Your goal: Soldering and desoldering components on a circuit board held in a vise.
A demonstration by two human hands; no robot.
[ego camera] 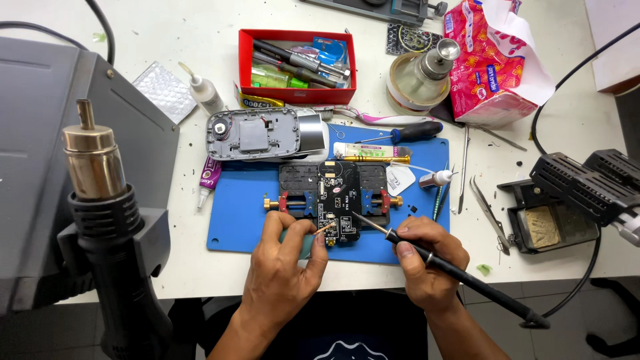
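Nearest the camera, the left hand [283, 263] pinches a thin strip of solder braid [325, 229] between thumb and fingertips, its frayed end laid on the lower left part of the black circuit board [339, 200]. The right hand [427, 257] has its fingers wrapped together around a black soldering iron [437, 261], held like a pen, with the tip touching the board near its lower middle, just beside the braid's end. Tip and braid are both on the board, so the joint looks to be in mid-work rather than finished; whether any solder has flowed is too small to tell.

The board sits clamped in a black holder [333, 190] with brass knobs, on a blue mat [240, 213]. Beyond it lie a grey opened device shell [257, 135], a screwdriver [410, 132] and tweezers [487, 203]. Farther back stand a red box of tools [297, 65] and a pink tissue pack [497, 63]. At near left rises a hot-air gun [100, 200] in its stand
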